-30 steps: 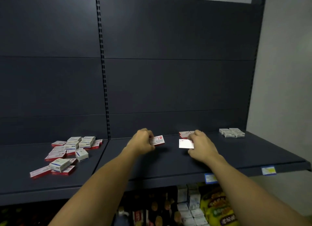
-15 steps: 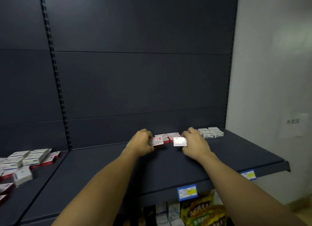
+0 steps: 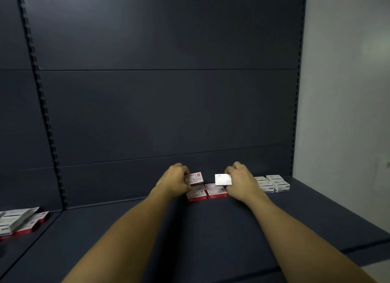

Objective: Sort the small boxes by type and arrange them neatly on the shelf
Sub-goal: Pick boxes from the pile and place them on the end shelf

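Hovering now above the red boxes [image 3: 207,193], both hands have advanced.

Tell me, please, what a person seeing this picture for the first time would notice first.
Two bare hands reach to the back of the dark shelf: the left hand holds a red-and-white box, the right hand a white box. Under them lie red-and-white boxes in rows; blue-and-white boxes sit to the right.
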The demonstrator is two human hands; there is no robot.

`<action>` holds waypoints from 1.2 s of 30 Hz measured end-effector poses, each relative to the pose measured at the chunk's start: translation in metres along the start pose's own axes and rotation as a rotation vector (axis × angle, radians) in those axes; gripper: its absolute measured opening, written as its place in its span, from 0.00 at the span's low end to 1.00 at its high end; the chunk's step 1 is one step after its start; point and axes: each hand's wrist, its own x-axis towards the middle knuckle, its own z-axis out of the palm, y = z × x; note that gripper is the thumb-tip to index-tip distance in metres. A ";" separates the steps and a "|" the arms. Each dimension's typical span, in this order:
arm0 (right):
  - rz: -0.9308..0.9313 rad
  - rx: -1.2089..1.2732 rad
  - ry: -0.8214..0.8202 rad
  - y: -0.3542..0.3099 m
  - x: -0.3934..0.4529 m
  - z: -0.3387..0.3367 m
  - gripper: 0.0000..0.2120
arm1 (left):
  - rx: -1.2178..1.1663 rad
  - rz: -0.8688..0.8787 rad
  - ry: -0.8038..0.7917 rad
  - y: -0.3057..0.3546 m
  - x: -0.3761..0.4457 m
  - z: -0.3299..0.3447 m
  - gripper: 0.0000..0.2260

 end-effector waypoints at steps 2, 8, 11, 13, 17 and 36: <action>-0.011 0.014 -0.008 0.010 0.008 0.004 0.20 | 0.004 -0.027 0.001 0.003 0.005 0.005 0.16; -0.081 0.077 -0.048 0.042 0.015 0.020 0.20 | 0.015 -0.114 0.019 0.024 0.002 0.027 0.18; -0.133 0.090 -0.075 0.053 0.015 0.023 0.20 | 0.016 -0.146 0.043 0.032 -0.005 0.036 0.22; -0.164 0.092 -0.088 0.056 0.014 0.023 0.19 | 0.019 -0.158 0.063 0.037 -0.010 0.038 0.23; -0.224 0.104 -0.108 0.054 0.011 0.023 0.19 | 0.028 -0.179 0.047 0.043 -0.020 0.034 0.20; -0.248 0.227 -0.284 0.050 0.007 0.040 0.25 | 0.053 -0.078 -0.113 0.036 -0.038 0.041 0.21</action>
